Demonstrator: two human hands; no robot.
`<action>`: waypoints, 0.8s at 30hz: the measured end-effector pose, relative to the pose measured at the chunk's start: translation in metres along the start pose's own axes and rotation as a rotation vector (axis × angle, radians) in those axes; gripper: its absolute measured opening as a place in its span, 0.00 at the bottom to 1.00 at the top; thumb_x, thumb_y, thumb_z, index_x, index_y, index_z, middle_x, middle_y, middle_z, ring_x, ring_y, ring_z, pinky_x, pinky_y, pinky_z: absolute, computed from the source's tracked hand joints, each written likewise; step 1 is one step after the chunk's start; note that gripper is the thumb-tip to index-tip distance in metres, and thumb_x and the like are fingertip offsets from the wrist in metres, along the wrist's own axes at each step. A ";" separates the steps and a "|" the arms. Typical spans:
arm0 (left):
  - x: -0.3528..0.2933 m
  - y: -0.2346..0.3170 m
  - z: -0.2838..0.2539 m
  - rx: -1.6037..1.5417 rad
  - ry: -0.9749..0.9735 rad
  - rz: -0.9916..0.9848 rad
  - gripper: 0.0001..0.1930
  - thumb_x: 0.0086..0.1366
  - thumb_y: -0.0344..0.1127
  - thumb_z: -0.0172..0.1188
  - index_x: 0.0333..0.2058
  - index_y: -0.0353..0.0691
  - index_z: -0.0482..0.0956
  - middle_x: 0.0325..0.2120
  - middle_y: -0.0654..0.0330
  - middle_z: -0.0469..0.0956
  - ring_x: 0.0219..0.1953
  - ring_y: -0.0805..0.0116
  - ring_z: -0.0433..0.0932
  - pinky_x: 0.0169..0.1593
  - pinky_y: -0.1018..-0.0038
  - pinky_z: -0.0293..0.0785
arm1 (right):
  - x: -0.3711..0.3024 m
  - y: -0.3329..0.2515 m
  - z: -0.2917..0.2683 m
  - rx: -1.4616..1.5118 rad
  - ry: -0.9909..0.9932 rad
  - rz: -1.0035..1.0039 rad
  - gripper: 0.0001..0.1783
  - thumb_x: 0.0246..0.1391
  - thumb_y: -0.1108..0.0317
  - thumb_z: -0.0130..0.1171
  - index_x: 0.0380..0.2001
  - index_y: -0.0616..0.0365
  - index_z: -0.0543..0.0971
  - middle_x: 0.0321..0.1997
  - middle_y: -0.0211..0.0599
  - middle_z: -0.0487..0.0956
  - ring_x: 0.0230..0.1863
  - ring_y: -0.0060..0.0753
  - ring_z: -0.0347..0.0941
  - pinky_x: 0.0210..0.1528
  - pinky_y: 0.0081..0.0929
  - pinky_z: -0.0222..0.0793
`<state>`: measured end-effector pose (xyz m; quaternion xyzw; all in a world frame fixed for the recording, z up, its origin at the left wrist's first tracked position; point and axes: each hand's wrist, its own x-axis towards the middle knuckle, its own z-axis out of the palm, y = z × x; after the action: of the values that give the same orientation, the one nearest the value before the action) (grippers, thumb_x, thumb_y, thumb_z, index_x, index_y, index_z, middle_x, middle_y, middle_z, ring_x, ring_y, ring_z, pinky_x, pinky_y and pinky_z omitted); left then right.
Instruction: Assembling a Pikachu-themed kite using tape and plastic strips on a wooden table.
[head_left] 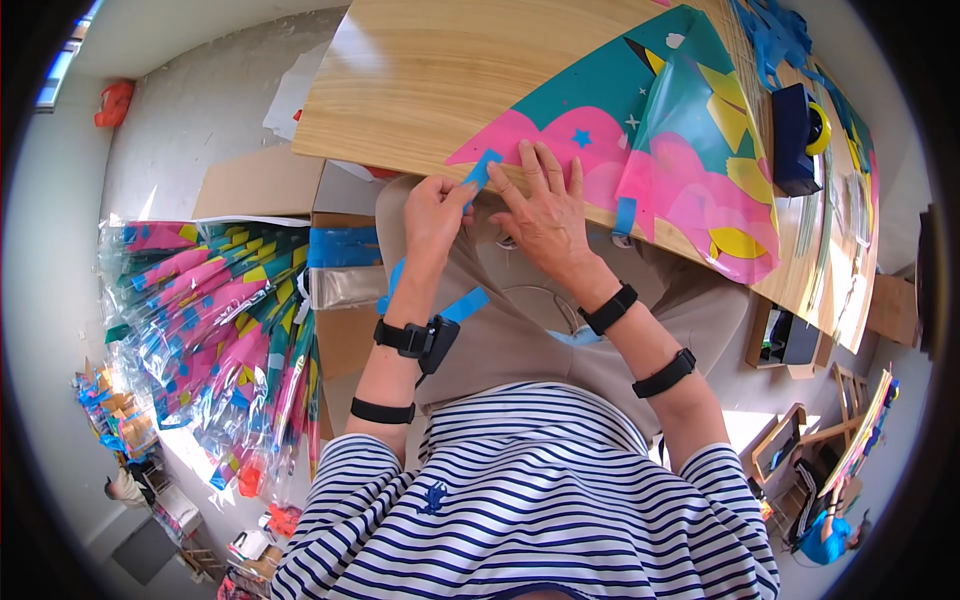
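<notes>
A thin printed sheet (585,98) in teal, pink and yellow lies on the wooden table; it looks like a kite sail, with part of it folded over at the right. At its pointed near-left corner, my left hand (432,218) pinches a short blue strip (482,170) between thumb and fingers. The strip's upper end touches the sheet's pink tip. My right hand (548,222) rests palm down with fingers spread over the pink edge, its fingertips on the sheet. A second blue strip (625,214) hangs from the sheet's near edge, right of that hand.
A dark blue tape dispenser (795,140) with a yellow roll stands on the table's right, beside thin rods (812,215) and blue ribbons (778,38). To my left, bundled colourful sheets (225,330) hang near a cardboard box (262,182). Another person (825,538) sits far lower right.
</notes>
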<state>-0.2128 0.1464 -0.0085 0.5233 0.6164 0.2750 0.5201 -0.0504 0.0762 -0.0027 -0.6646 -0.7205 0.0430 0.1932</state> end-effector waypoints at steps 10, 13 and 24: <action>-0.030 0.017 0.001 0.688 0.018 0.948 0.19 0.55 0.23 0.61 0.48 0.36 0.77 0.53 0.51 0.75 0.60 0.50 0.70 0.65 0.54 0.62 | -0.001 0.001 0.006 -0.027 0.029 -0.005 0.41 0.45 0.58 0.72 0.65 0.39 0.70 0.72 0.47 0.58 0.73 0.52 0.52 0.69 0.70 0.44; -0.023 0.014 -0.001 0.674 -0.033 0.916 0.20 0.55 0.23 0.61 0.49 0.37 0.76 0.55 0.51 0.74 0.62 0.51 0.68 0.67 0.54 0.60 | -0.001 0.002 0.005 -0.011 0.024 -0.007 0.42 0.44 0.58 0.72 0.65 0.38 0.69 0.72 0.47 0.58 0.73 0.52 0.52 0.69 0.71 0.43; -0.015 0.009 -0.006 0.680 -0.090 0.957 0.19 0.56 0.24 0.61 0.47 0.36 0.75 0.54 0.51 0.74 0.62 0.50 0.69 0.68 0.54 0.59 | -0.002 0.002 0.006 -0.014 0.023 0.004 0.42 0.44 0.60 0.72 0.65 0.38 0.69 0.73 0.46 0.57 0.74 0.51 0.51 0.70 0.71 0.43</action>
<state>-0.2165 0.1365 0.0060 0.8918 0.3427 0.2436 0.1670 -0.0507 0.0754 -0.0094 -0.6680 -0.7170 0.0306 0.1968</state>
